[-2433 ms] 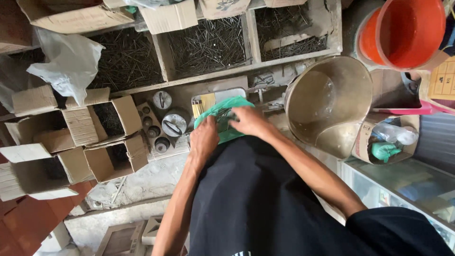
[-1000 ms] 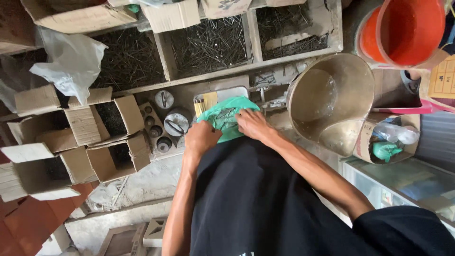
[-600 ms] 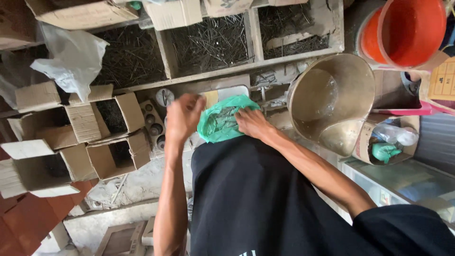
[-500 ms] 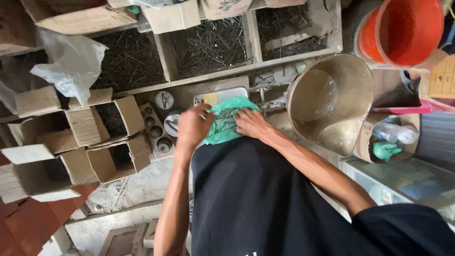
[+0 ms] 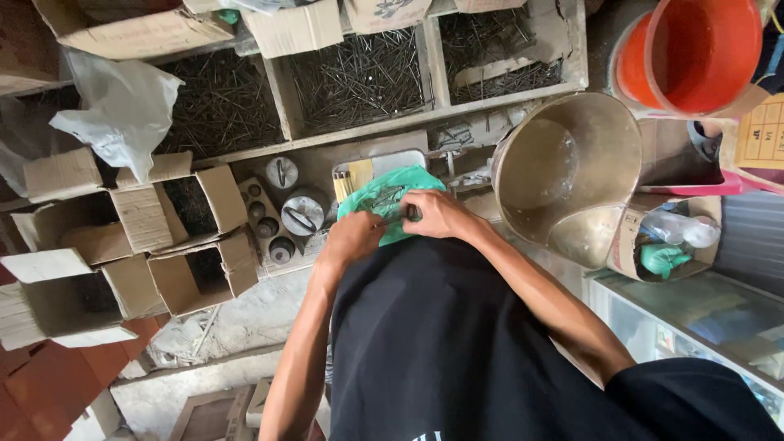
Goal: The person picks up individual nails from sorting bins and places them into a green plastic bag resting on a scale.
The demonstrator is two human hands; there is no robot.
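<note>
Both hands meet at the picture's centre over a green plastic bag [image 5: 380, 196] holding dark nails. The left hand [image 5: 355, 239] pinches the bag's lower edge, its grip clamped on the plastic. The right hand [image 5: 437, 214], just at 2 o'clock from the left, has its grip together on the bag's top, fingers curled around bunched film. The bag sits on the tabletop, touching a tan scale tray behind it at 12 o'clock. At 3 o'clock from the bag stands a large brass scoop pan [image 5: 567, 175]; at 9 o'clock lie round metal weights [image 5: 302, 214]. Wooden nail bins [image 5: 359, 73] run along at 12 o'clock, open cardboard boxes [image 5: 139, 237] at 9 o'clock, an orange bucket [image 5: 694, 49] at 2 o'clock.
</note>
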